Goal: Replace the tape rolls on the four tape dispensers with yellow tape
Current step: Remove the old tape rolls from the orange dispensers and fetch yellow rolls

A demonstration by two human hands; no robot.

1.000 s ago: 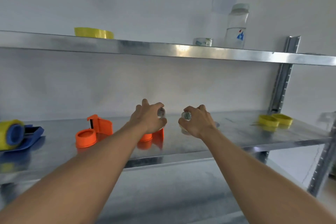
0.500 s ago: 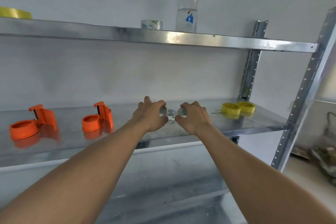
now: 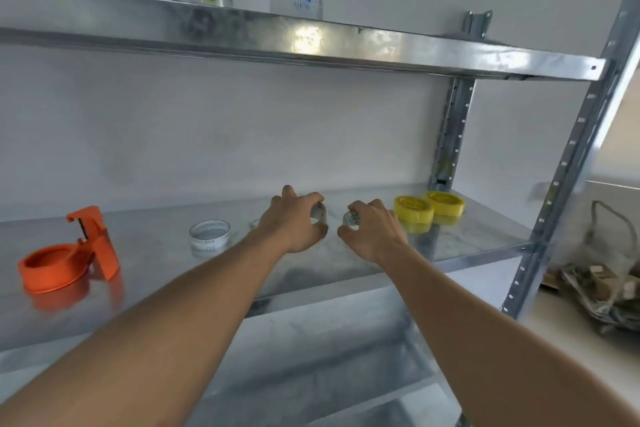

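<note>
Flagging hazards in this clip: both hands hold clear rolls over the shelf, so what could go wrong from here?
1. The left hand and right hand each grip a clear roll by the fingertips; either might slip and roll off the shelf.
2. Setting them down rightward could knock the yellow rolls beside the right hand.
3. Another clear roll lies by the left forearm and could be swept.
</note>
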